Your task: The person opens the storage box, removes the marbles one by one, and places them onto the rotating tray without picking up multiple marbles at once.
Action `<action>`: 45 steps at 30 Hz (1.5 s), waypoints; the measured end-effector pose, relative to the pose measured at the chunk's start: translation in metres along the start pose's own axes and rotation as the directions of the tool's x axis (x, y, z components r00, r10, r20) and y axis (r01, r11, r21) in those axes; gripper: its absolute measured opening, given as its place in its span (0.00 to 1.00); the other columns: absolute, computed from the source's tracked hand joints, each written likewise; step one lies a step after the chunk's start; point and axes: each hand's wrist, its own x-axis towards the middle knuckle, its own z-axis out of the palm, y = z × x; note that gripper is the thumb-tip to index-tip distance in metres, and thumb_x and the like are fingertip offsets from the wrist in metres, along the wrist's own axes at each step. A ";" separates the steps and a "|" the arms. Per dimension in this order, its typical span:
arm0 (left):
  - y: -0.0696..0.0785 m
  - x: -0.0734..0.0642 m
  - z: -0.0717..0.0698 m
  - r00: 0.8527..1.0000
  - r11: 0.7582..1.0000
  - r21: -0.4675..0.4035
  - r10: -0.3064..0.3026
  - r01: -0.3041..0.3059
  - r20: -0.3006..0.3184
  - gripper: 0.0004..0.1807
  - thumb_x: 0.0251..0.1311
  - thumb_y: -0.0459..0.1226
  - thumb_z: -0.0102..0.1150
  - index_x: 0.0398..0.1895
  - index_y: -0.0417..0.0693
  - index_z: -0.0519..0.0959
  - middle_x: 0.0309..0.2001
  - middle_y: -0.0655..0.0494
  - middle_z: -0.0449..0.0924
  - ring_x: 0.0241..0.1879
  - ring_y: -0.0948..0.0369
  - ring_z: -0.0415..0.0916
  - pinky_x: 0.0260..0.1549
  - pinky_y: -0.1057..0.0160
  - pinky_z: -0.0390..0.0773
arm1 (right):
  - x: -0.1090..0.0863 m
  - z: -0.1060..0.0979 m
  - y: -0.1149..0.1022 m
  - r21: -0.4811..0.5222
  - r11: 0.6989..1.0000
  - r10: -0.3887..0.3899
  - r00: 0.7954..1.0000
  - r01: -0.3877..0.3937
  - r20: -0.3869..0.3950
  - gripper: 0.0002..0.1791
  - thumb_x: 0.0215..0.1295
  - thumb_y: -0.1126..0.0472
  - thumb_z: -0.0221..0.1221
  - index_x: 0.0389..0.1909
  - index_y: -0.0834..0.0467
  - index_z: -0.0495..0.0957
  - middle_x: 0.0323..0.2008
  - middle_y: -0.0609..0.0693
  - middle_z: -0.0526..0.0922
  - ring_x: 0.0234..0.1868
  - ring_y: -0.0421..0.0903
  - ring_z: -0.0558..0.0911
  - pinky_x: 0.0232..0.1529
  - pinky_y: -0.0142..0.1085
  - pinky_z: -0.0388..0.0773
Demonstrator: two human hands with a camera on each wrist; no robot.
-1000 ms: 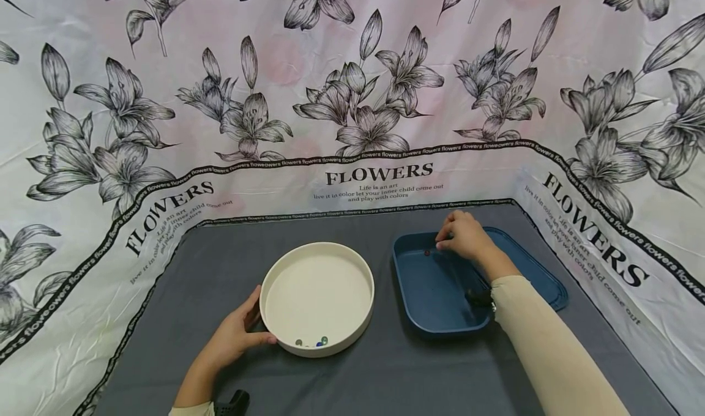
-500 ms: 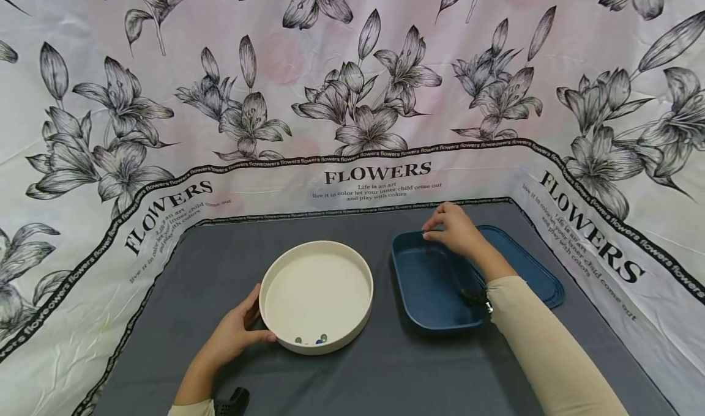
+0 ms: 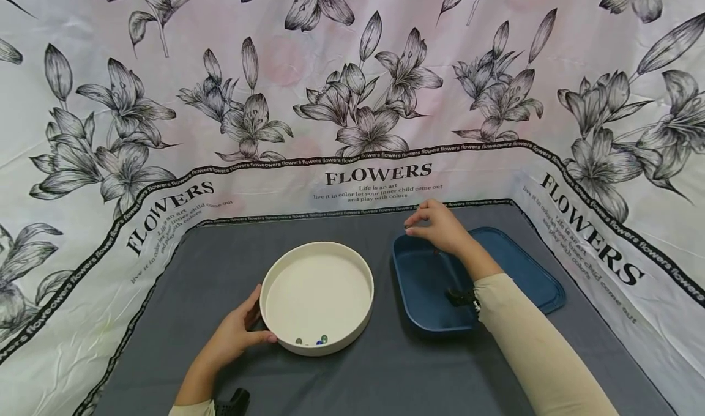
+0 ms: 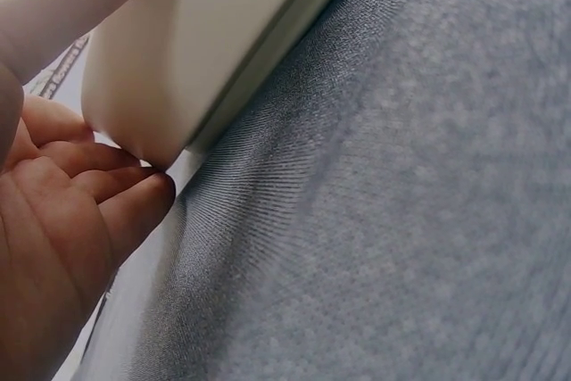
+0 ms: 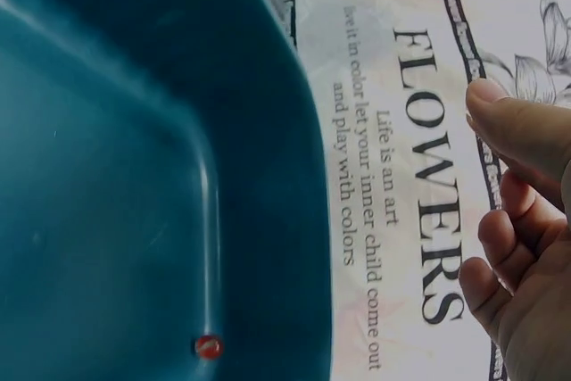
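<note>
My left hand [image 3: 234,336] grips a round cream dish [image 3: 267,287] at its left side, thumb at the near rim. In the left wrist view, its fingertips [image 4: 147,198] meet the lower edge of the dish wall. Several small glass marbles [image 3: 324,339], green and blue, lie along the dish's near inner edge. Over the far rim of a blue rectangular tray [image 3: 404,306], my right hand [image 3: 443,227] pinches a small marble between thumb and forefinger, mostly hidden by the fingertips. A red marble [image 5: 208,346] lies in the tray.
A flat blue lid [image 3: 529,272] lies behind and right of the tray, partly hidden by the right arm. Grey cloth [image 3: 352,385] covers the table between and in front of the containers. Flower-printed fabric [image 3: 380,110] rises at the back and sides.
My right hand has risen from inside the blue tray and moved left, to above its far left corner. My left hand and the cream dish have stayed in place.
</note>
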 end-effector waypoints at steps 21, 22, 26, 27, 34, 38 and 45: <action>0.000 0.000 0.002 1.000 1.000 -0.025 0.003 -0.003 0.026 0.71 0.46 0.44 0.82 0.83 0.39 0.39 0.82 0.42 0.39 0.79 0.47 0.48 0.70 0.49 0.62 | 0.017 0.048 -0.055 -0.076 0.960 -0.264 0.961 0.269 0.078 0.09 0.64 0.60 0.71 0.44 0.55 0.90 0.42 0.52 0.72 0.45 0.51 0.67 0.45 0.44 0.65; 0.000 0.000 0.002 1.000 1.000 -0.028 0.004 -0.003 0.023 0.71 0.46 0.44 0.82 0.83 0.39 0.39 0.82 0.42 0.39 0.79 0.47 0.48 0.70 0.49 0.62 | 0.019 0.050 -0.059 -0.067 0.956 -0.280 0.957 0.285 0.079 0.09 0.64 0.60 0.71 0.44 0.55 0.90 0.42 0.52 0.72 0.45 0.52 0.67 0.45 0.44 0.65; 0.001 0.001 0.000 1.000 0.999 -0.032 0.010 -0.010 0.005 0.71 0.45 0.44 0.83 0.83 0.40 0.40 0.82 0.42 0.40 0.79 0.47 0.49 0.70 0.49 0.61 | 0.026 0.060 -0.073 -0.072 0.935 -0.340 0.935 0.348 0.103 0.09 0.65 0.58 0.71 0.44 0.54 0.90 0.42 0.53 0.72 0.44 0.50 0.65 0.46 0.44 0.64; 0.001 0.001 -0.001 1.000 1.000 -0.026 0.011 -0.011 0.004 0.71 0.45 0.44 0.83 0.83 0.40 0.40 0.82 0.42 0.40 0.79 0.47 0.49 0.70 0.50 0.62 | 0.027 0.063 -0.076 -0.082 0.930 -0.349 0.930 0.359 0.115 0.09 0.65 0.57 0.71 0.44 0.53 0.90 0.42 0.51 0.71 0.45 0.49 0.65 0.46 0.44 0.64; 0.001 0.000 -0.003 0.999 1.000 -0.012 0.025 -0.025 0.021 0.70 0.47 0.43 0.82 0.83 0.37 0.40 0.82 0.39 0.40 0.78 0.43 0.48 0.70 0.49 0.63 | 0.035 0.083 -0.094 -0.112 0.906 -0.383 0.903 0.409 0.196 0.09 0.65 0.55 0.70 0.44 0.52 0.91 0.41 0.47 0.69 0.45 0.46 0.64 0.47 0.43 0.65; 0.003 0.000 -0.003 0.999 0.999 -0.028 0.024 -0.023 0.026 0.69 0.47 0.42 0.82 0.83 0.38 0.40 0.82 0.39 0.40 0.79 0.43 0.48 0.70 0.48 0.63 | 0.041 0.095 -0.100 -0.134 0.898 -0.381 0.892 0.420 0.242 0.07 0.66 0.54 0.70 0.42 0.49 0.90 0.42 0.47 0.72 0.46 0.45 0.67 0.50 0.42 0.68; 0.003 0.000 -0.001 0.999 0.998 -0.062 0.007 -0.005 0.033 0.70 0.47 0.42 0.82 0.83 0.39 0.39 0.82 0.40 0.39 0.79 0.45 0.47 0.71 0.50 0.62 | 0.051 0.119 -0.105 -0.176 0.876 -0.385 0.872 0.448 0.301 0.07 0.65 0.52 0.71 0.41 0.47 0.90 0.44 0.44 0.74 0.48 0.44 0.70 0.54 0.42 0.71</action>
